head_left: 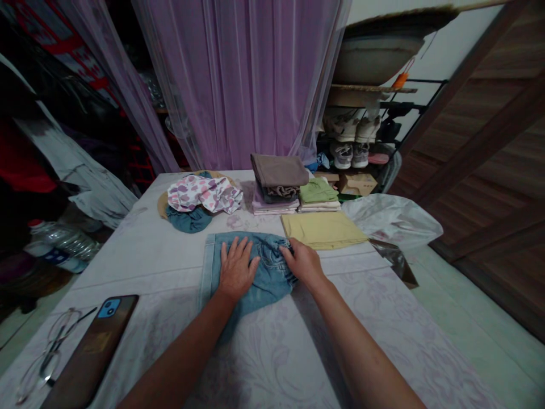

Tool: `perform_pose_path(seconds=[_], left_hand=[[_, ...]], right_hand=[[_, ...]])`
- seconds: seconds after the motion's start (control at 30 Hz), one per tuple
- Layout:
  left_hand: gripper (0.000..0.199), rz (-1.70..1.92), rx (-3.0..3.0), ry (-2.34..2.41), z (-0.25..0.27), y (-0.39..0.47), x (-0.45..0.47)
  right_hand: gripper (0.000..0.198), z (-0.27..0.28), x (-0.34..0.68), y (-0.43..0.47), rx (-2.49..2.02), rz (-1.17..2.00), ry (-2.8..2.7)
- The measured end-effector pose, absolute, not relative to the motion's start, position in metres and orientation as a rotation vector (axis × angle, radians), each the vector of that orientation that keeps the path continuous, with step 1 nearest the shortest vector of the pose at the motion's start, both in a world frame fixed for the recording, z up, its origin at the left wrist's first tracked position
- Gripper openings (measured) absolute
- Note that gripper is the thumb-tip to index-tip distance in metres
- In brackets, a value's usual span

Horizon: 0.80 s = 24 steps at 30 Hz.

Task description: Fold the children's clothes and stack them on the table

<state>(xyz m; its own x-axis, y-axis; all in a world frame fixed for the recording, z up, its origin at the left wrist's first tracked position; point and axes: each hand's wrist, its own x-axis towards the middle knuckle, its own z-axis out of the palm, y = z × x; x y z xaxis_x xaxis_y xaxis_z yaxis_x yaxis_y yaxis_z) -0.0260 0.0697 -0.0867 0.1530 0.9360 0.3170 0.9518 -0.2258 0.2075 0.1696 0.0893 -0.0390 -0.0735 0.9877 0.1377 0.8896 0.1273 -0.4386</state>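
A pair of blue denim shorts (255, 295) lies folded in half on the table, its gathered waistband to the right and a hem to the left. My left hand (237, 267) rests flat on the denim with its fingers spread. At the waistband, my right hand (305, 262) pinches the elastic edge between thumb and curled fingers. Just beyond it lies a folded yellow cloth (326, 229). Behind that are a stack of folded clothes topped by a brown garment (281, 170) and a smaller stack with a green garment (318, 191) on top.
A heap of unfolded clothes, with a heart-patterned piece (204, 194) on top, sits at the far left. A phone (93, 352) and eyeglasses (53, 355) lie near the left edge. A clear plastic bag (394, 218) is by the right edge; a purple curtain (238, 85) hangs behind.
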Motion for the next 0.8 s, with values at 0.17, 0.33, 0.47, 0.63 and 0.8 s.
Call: perform_pose_path(seconds=[0.17, 0.33, 0.47, 0.63, 0.8], left_hand=[[0.050, -0.599, -2.297, -2.065, -0.087, 0.071, -0.027], [0.054, -0.492, -2.309, -2.117, -0.088, 0.073, -0.024], [0.057, -0.480, -2.296, -2.116, -0.091, 0.074, -0.023], [0.064, -0.395, -2.308, -2.127, -0.091, 0.074, -0.022], [0.058, -0.327, -2.286, -2.152, -0.087, 0.074, -0.022]], right_hand=[[0.029, -0.053, 0.177, 0.108, -1.903, 0.392, -1.789], [0.032, -0.068, 0.184, 0.117, -2.001, 0.440, -1.728], [0.041, -0.060, 0.185, 0.109, -2.006, 0.417, -1.652], [0.035, -0.040, 0.160, 0.087, -1.466, 0.052, -1.867], [0.034, -0.061, 0.130, 0.081, -1.220, 0.091, -2.421]])
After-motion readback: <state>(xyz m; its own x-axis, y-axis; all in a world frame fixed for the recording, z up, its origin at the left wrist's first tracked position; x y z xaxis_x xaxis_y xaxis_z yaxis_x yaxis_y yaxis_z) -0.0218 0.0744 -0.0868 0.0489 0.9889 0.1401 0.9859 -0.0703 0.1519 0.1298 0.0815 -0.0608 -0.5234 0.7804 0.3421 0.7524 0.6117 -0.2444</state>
